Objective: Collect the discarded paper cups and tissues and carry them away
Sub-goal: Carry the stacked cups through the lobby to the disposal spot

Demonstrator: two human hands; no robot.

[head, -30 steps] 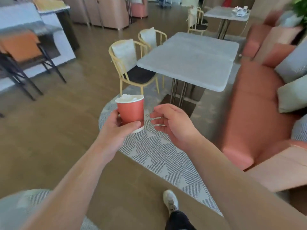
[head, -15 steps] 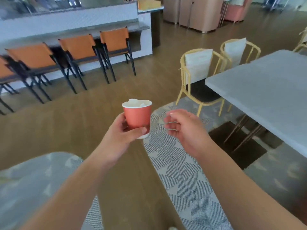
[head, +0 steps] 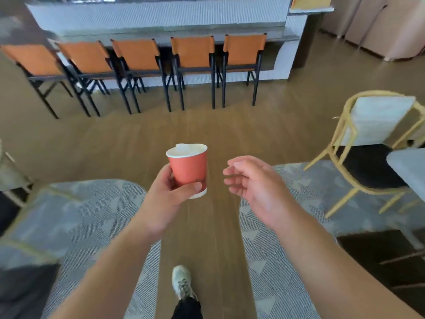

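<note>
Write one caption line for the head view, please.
Left hand carries a red paper cup stuffed with tissue; right hand empty.

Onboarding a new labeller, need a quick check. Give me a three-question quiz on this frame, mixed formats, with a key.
1. True or false: the right hand grips the red paper cup.
2. Multiple choice: what shows at the top of the cup? A) a plastic lid B) white tissue C) a straw
3. Fill in: the chairs lined up along the counter have ____ backs.

Key: 1. False: the left hand holds it, and the right hand hangs beside it, holding nothing. 2. B. 3. Orange, as on this chair.
</note>
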